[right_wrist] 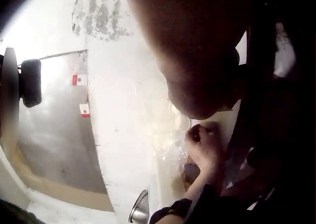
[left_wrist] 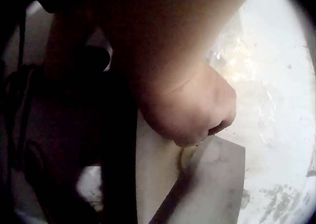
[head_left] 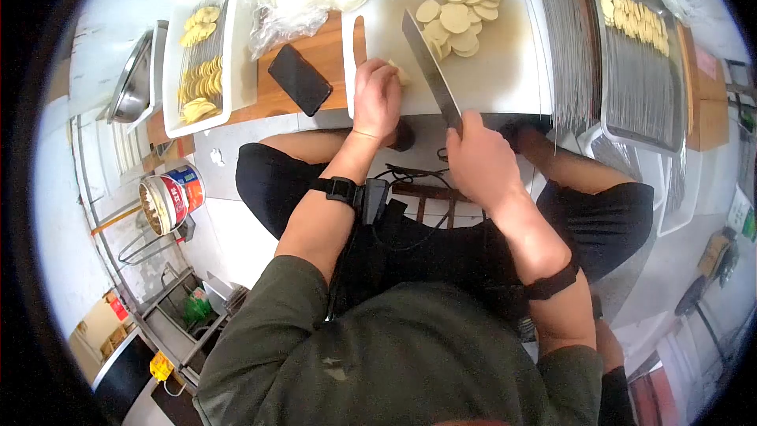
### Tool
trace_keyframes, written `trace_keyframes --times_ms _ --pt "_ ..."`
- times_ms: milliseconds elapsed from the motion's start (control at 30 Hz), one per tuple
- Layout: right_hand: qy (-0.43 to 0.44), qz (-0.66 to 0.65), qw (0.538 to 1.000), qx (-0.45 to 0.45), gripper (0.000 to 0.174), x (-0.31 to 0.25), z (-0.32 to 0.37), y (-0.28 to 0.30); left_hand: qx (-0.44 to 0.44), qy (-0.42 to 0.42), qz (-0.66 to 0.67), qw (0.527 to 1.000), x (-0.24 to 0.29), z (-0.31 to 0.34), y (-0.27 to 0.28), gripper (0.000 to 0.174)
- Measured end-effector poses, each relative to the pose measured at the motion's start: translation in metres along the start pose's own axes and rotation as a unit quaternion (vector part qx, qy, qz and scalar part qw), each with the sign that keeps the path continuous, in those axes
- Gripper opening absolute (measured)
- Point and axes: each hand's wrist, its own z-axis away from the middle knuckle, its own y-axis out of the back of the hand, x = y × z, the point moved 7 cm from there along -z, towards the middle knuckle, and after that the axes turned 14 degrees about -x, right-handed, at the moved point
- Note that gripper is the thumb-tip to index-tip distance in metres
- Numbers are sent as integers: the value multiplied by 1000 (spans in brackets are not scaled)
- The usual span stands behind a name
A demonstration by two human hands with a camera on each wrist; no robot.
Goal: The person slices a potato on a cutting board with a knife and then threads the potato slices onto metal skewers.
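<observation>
i seem mid-slicing at the cutting board (head_left: 512, 71), left hand (head_left: 376, 101) pinching a pale piece (head_left: 400, 73), right hand (head_left: 483, 159) gripping the knife (head_left: 430, 65), careful alignment likely next.

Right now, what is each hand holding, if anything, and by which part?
Right hand grips the knife by its handle; left hand holds a pale piece, exact grip hidden.

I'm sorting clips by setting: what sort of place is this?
Probably a small food-prep workspace. The right hand holds a knife over a cutting board with pale slices, and thin skewers lie alongside.
</observation>
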Motion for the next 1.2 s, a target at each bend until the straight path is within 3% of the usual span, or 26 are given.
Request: trace_keyframes --times_ms 100,300,400,1200 --pt "14 3 1000 23 22 -1 5 4 -11 -25 -57 998 3 0 0 19" --pt "61 111 991 35 18 -7 22 -5 -4 2 21 1000 -8 2 -5 27" --pt "55 147 987 23 16 -11 27 -8 -10 13 -14 1000 1 0 -1 30" --pt "62 137 989 4 14 -6 28 -11 -17 -3 -39 999 3 -3 -3 26"
